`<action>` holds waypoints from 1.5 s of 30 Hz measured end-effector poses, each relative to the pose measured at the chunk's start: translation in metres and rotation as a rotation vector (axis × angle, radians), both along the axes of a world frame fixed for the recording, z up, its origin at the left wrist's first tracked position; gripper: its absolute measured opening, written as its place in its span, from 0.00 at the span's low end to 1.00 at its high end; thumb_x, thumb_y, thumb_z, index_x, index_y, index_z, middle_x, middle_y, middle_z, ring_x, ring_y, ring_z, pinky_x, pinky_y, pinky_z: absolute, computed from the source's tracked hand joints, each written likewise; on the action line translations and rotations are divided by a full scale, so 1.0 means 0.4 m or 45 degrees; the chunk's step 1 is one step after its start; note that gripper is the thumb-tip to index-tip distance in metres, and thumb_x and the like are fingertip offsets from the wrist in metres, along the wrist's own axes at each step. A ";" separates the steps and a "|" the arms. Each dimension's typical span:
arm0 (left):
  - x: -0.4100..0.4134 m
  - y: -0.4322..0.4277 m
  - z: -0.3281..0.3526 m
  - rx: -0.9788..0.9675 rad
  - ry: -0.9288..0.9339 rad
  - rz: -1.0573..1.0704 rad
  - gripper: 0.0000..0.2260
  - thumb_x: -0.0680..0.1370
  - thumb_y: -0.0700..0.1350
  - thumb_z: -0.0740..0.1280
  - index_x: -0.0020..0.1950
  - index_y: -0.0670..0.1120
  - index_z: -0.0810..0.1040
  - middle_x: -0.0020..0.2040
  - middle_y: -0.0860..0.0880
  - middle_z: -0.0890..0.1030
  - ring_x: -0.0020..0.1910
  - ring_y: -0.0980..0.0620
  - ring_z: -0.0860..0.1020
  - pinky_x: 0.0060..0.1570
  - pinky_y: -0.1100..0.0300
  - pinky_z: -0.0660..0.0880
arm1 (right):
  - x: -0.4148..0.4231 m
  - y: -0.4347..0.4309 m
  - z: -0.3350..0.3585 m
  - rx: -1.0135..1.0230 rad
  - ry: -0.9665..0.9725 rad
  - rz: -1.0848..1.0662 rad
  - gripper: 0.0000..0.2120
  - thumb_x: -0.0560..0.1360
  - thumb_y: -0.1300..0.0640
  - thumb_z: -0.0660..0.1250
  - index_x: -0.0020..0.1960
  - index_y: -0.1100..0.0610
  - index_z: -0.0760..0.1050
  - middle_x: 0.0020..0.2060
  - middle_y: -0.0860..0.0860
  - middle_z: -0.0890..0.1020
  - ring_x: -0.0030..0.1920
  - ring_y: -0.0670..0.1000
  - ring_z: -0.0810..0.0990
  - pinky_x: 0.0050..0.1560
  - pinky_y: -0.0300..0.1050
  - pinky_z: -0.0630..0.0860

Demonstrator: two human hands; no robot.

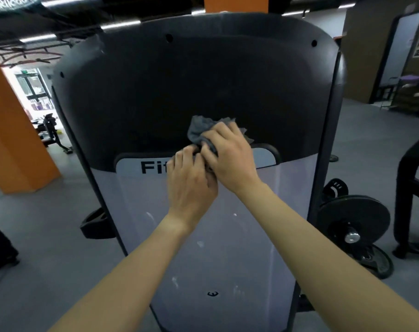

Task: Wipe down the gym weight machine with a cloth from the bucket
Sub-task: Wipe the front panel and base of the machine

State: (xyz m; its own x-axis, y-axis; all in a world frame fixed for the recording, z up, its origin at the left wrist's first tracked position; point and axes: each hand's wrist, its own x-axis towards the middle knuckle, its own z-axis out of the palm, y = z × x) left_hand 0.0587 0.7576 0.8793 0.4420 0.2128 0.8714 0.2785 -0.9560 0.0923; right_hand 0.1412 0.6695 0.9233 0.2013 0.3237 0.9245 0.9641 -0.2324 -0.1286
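Both hands bunched on a grey cloth, pressed to the machine's dark upper panel just above the label. Right hand fingers curled over it; left hand fingers pinching its lower edge. Weight plates at right.

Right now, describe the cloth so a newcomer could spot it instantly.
Find the tall weight machine shroud, dark on top, pale below. Where the two tones meet, both hands bunch a crumpled grey cloth against it. It is the only soft, wrinkled thing on that smooth panel.
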 end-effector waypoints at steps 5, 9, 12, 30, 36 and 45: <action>0.000 0.011 0.005 -0.038 -0.006 0.049 0.08 0.73 0.41 0.67 0.52 0.43 0.77 0.54 0.44 0.77 0.50 0.44 0.73 0.50 0.49 0.69 | 0.032 -0.007 0.003 -0.051 -0.257 -0.096 0.08 0.83 0.58 0.65 0.55 0.61 0.81 0.48 0.54 0.80 0.50 0.57 0.77 0.51 0.52 0.76; 0.000 0.005 0.003 -0.006 0.080 0.046 0.12 0.72 0.42 0.67 0.56 0.44 0.78 0.56 0.44 0.76 0.52 0.44 0.73 0.52 0.50 0.68 | 0.050 -0.030 -0.037 0.325 0.084 -0.250 0.08 0.83 0.59 0.64 0.57 0.62 0.79 0.48 0.54 0.79 0.50 0.55 0.74 0.51 0.49 0.75; -0.001 0.013 -0.008 0.034 0.110 0.057 0.13 0.73 0.42 0.66 0.56 0.43 0.77 0.58 0.43 0.76 0.52 0.44 0.73 0.52 0.50 0.69 | 0.029 -0.002 -0.032 0.431 0.268 -0.297 0.08 0.83 0.60 0.63 0.58 0.61 0.78 0.49 0.53 0.79 0.51 0.54 0.73 0.51 0.47 0.73; 0.004 0.032 0.019 0.033 0.059 0.078 0.06 0.74 0.40 0.64 0.50 0.43 0.75 0.49 0.44 0.75 0.45 0.45 0.69 0.45 0.51 0.69 | -0.014 0.047 0.005 0.144 0.054 -0.148 0.17 0.80 0.58 0.68 0.68 0.58 0.77 0.57 0.54 0.78 0.56 0.57 0.72 0.59 0.52 0.72; -0.003 0.016 -0.006 0.014 0.100 0.084 0.11 0.71 0.41 0.67 0.53 0.43 0.76 0.57 0.42 0.75 0.52 0.43 0.71 0.55 0.49 0.68 | 0.040 -0.024 -0.017 0.024 -0.136 -0.172 0.15 0.81 0.60 0.67 0.67 0.57 0.79 0.54 0.54 0.78 0.53 0.57 0.74 0.54 0.53 0.75; -0.005 -0.054 -0.054 0.073 0.219 -0.092 0.12 0.73 0.40 0.65 0.56 0.41 0.78 0.63 0.40 0.75 0.59 0.40 0.73 0.62 0.45 0.70 | 0.071 -0.110 -0.154 0.264 0.230 -0.176 0.19 0.78 0.67 0.68 0.67 0.57 0.79 0.61 0.53 0.76 0.60 0.55 0.71 0.65 0.43 0.71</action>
